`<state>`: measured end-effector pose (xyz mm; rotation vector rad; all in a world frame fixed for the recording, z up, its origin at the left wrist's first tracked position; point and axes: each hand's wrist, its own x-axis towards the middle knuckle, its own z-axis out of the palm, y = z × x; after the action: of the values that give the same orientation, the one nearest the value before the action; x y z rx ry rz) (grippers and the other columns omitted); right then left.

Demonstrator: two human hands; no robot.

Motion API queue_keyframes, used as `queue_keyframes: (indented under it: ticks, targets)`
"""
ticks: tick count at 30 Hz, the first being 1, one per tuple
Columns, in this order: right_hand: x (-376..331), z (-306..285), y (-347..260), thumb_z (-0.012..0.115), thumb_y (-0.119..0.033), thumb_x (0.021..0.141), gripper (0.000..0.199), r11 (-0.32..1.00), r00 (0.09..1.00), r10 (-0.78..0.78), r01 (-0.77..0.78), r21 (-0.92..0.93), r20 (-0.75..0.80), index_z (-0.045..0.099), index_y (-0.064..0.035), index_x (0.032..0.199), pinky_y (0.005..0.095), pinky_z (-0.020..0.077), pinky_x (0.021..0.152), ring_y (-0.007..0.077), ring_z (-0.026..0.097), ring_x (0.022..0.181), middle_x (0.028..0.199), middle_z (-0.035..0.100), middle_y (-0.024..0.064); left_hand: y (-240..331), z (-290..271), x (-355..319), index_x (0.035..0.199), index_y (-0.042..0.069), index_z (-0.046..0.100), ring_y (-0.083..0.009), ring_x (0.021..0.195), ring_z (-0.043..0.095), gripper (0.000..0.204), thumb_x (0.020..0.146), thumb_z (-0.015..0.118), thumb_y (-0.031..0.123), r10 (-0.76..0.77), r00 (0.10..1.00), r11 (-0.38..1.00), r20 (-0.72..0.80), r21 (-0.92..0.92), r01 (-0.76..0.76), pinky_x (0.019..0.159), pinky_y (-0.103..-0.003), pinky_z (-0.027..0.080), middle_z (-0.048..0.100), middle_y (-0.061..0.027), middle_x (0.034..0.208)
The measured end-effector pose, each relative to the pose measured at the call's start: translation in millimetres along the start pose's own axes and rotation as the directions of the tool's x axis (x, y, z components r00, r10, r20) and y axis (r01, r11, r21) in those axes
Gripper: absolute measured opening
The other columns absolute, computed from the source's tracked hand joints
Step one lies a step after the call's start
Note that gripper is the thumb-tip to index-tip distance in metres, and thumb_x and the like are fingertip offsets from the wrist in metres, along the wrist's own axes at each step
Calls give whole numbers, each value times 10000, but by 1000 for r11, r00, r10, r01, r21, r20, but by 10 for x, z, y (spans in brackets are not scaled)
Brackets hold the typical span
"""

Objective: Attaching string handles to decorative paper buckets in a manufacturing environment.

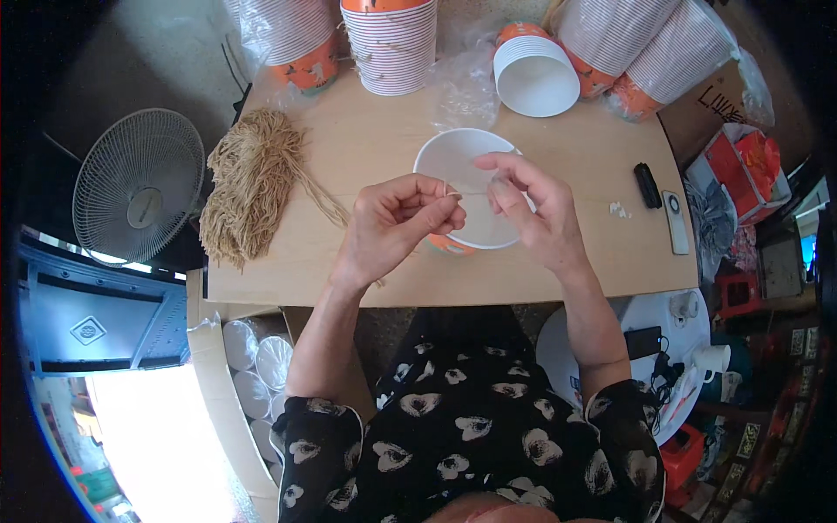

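Above the table's near half, my left hand [403, 218] is closed, thumb and forefinger pinching what looks like the end of a thin beige cord [447, 187]. My right hand [536, 205] is just to its right, thumb and forefinger apart, with nothing visible held. Behind and below both hands is a paper bucket [458, 150], white inside and orange outside, its mouth facing up toward me; my fingers cover part of it. A thick bundle of beige cords [253, 183] lies to the left, some strands trailing toward my left wrist.
Nested paper buckets [390, 52] stand at the back, with more stacks in clear plastic [466, 91]. Another bucket [539, 83] lies tipped over. At right are white bits [619, 210], a black object [647, 185] and a pale remote-like device [675, 222]. A fan [144, 196] stands left.
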<state>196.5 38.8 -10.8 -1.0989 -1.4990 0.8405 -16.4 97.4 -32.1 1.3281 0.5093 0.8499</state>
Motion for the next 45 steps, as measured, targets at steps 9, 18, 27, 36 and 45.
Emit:
queue_keyframes:
  ticks: [9, 18, 27, 36, 45]
  targets:
    - [139, -52, 26, 620, -87, 969, 211, 995, 980, 7, 13, -102, 199, 685, 27, 1134, 239, 485, 725, 75, 584, 782, 897, 675, 26, 46, 18, 34, 1091, -60, 674, -118, 867, 708, 176, 975, 658, 71, -44, 996, 997, 77, 73, 38, 806, -253, 591, 728, -83, 923]
    - [136, -108, -65, 686, -49, 906, 127, 978, 986, -105, 126, -165, 131, 718, 25, 1005, 249, 481, 687, 80, 577, 733, 856, 697, 42, 49, -33, 42, 1122, -45, 672, -135, 874, 711, 211, 970, 673, 101, -102, 987, 993, 124, 71, 94, 802, -254, 587, 730, -91, 948]
    - [81, -145, -106, 686, -40, 885, 115, 962, 981, -145, 170, -213, 128, 724, 30, 969, 266, 479, 750, 112, 611, 808, 892, 709, 63, 63, -129, 57, 1136, -30, 652, -132, 895, 708, 201, 987, 648, 105, -204, 965, 969, 163, -108, 223, 826, -242, 582, 730, -100, 966]
    - [110, -16, -22, 729, -33, 878, 93, 986, 991, 131, -132, 103, 21, 728, 24, 950, 207, 458, 614, 22, 581, 697, 797, 693, -10, -15, -115, 22, 1091, -39, 689, -123, 880, 703, 185, 975, 667, 103, -130, 985, 991, 111, 24, 128, 805, -243, 581, 729, -79, 961]
    - [181, 58, 156, 696, -69, 908, 122, 947, 964, 254, -265, 181, 80, 714, 7, 1002, 158, 399, 575, 7, 574, 688, 849, 708, 14, -191, -24, -8, 1097, -3, 685, -131, 896, 707, 187, 911, 713, 6, 131, 989, 965, -61, 235, -114, 800, -249, 590, 719, -54, 1017]
